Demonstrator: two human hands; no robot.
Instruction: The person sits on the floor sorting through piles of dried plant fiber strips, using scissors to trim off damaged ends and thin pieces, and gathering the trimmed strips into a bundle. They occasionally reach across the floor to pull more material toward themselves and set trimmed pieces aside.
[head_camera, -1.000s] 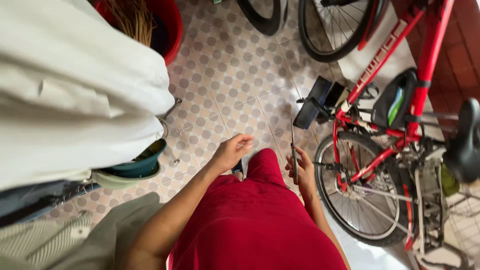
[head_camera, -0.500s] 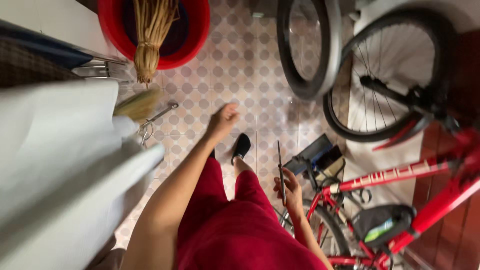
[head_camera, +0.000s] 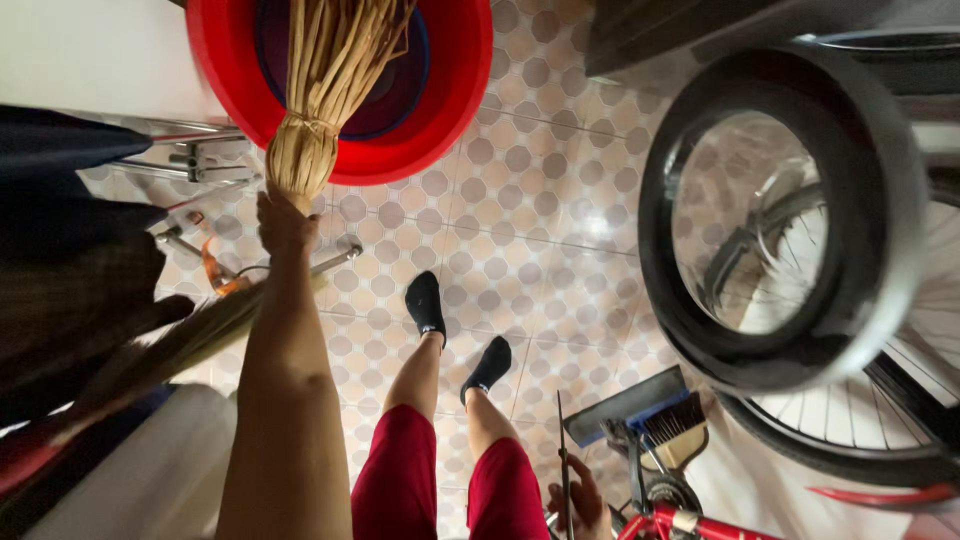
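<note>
- Left hand (head_camera: 283, 222) closed on straw broom (head_camera: 320, 90) at bound neck; bristles fanned toward 12 o'clock over round red plastic tub (head_camera: 440, 110).
- Right hand (head_camera: 580, 505) at 5 o'clock, curled round thin dark rod (head_camera: 563, 450).
- Glossy patterned floor tiles (head_camera: 560, 200) beneath.

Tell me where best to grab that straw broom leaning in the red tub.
Probably at the bound neck of the straw broom, just under the tie where the bristles gather tight; above it they splay loose into the red tub. Come from below, on the near side, where the left hand already meets it. The right hand is busy with a thin stick.
</note>
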